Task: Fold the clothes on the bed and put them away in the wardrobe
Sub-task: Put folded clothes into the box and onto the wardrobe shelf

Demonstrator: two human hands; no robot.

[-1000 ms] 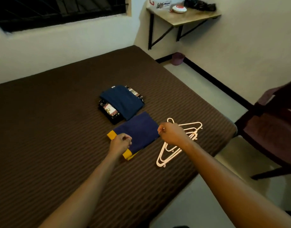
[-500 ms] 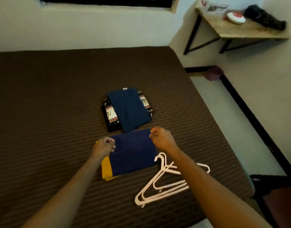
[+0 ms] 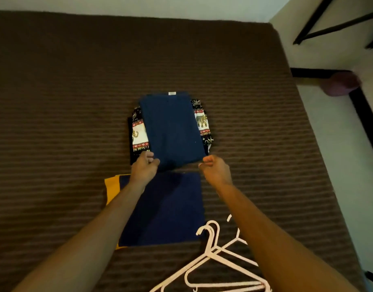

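Navy folded garment (image 3: 173, 129) on patterned garment (image 3: 140, 137) | left hand (image 3: 143, 168) grip pinches its corner | right hand (image 3: 215, 171) clenched

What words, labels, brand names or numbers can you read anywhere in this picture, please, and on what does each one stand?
No text can be read here.
White tag at the far edge of the folded dark blue garment: too small and blurred to tell whether it bears print.
Patterned garment beneath it: elephant figures and ornamental bands, no letters.
Navy and yellow garment, pink hangers and brown bed cover: no writing visible.
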